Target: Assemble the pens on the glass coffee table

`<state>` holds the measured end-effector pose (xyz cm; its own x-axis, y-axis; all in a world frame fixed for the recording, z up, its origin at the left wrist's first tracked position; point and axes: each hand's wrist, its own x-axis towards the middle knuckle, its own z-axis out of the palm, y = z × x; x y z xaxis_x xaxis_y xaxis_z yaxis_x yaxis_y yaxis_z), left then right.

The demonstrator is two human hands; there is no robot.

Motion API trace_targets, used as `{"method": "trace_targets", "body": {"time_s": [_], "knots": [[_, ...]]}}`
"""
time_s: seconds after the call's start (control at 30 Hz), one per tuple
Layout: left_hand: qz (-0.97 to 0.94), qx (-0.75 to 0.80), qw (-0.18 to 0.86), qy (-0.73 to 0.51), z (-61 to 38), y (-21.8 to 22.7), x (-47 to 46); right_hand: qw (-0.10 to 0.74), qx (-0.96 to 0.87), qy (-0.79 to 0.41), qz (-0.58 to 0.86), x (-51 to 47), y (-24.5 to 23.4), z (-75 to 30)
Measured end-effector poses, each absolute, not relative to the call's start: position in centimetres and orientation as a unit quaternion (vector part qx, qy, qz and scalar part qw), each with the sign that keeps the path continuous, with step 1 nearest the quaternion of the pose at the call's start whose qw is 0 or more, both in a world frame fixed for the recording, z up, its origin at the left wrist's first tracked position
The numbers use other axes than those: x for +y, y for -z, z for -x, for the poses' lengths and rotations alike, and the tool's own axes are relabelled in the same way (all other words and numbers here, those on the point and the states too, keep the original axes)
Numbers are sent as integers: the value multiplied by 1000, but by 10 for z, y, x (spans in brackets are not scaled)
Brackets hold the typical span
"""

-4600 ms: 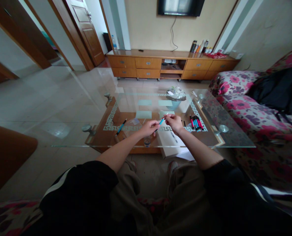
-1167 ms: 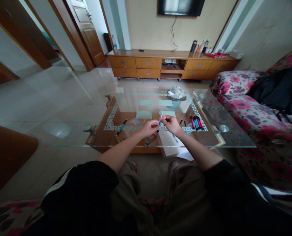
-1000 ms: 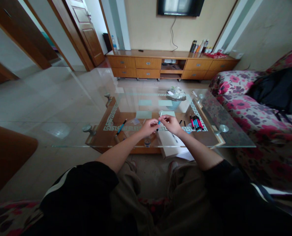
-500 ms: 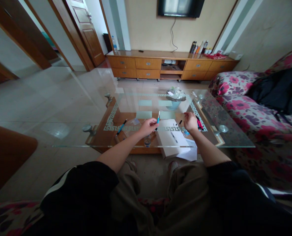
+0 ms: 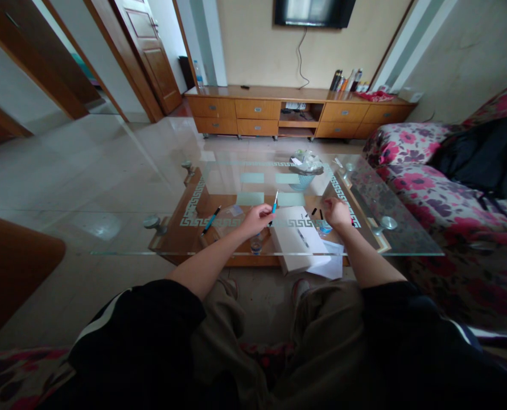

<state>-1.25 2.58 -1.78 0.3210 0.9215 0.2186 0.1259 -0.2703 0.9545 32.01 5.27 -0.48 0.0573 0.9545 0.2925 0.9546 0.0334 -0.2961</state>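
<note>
My left hand [image 5: 257,218] is closed round a blue pen [image 5: 274,203] and holds it upright, tip up, above the glass coffee table [image 5: 125,228]. Off to the right, my right hand [image 5: 336,213] rests knuckles up on the glass, fingers curled over a bunch of red, blue and black pens [image 5: 349,215]. Whether it grips one I cannot make out. Two small black caps [image 5: 317,212] lie just left of that hand. Another blue pen [image 5: 210,220] lies on the glass to the left.
A white box [image 5: 296,245] and paper [image 5: 330,263] sit on the shelf under the glass. A basket of crumpled paper [image 5: 305,168] stands at the far side. A floral sofa [image 5: 441,228] runs along the right, a wooden cabinet [image 5: 296,111] at the back wall.
Both hands were joined on the blue pen. My right hand has since let go and moved right to the bunch of pens, while my left keeps the blue pen, now tipped upright.
</note>
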Motion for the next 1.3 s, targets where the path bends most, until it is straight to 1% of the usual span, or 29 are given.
{"method": "trace_targets", "body": {"time_s": [0.2, 0.27, 0.43, 0.5, 0.7, 0.8, 1.1, 1.3], "knots": [[-667, 386, 465, -437, 12, 18, 26, 194, -664, -54, 720, 52, 15, -315], [-666, 386, 467, -434, 12, 17, 25, 209, -662, -51, 717, 51, 13, -311], [-663, 388, 468, -436, 12, 17, 25, 280, -690, -12, 667, 48, 1, -304], [-665, 386, 467, -436, 12, 18, 25, 284, -714, -5, 640, 46, -4, -300], [-676, 377, 455, -440, 12, 21, 27, 193, -777, -18, 599, 39, -7, -285], [-677, 383, 454, -435, 12, 22, 28, 162, -784, -29, 598, 38, -6, -283], [-679, 382, 461, -425, 11, 20, 27, 105, -803, -42, 585, 35, -8, -278], [-683, 378, 455, -429, 11, 22, 28, 104, -810, -52, 575, 37, -7, -275]]}}
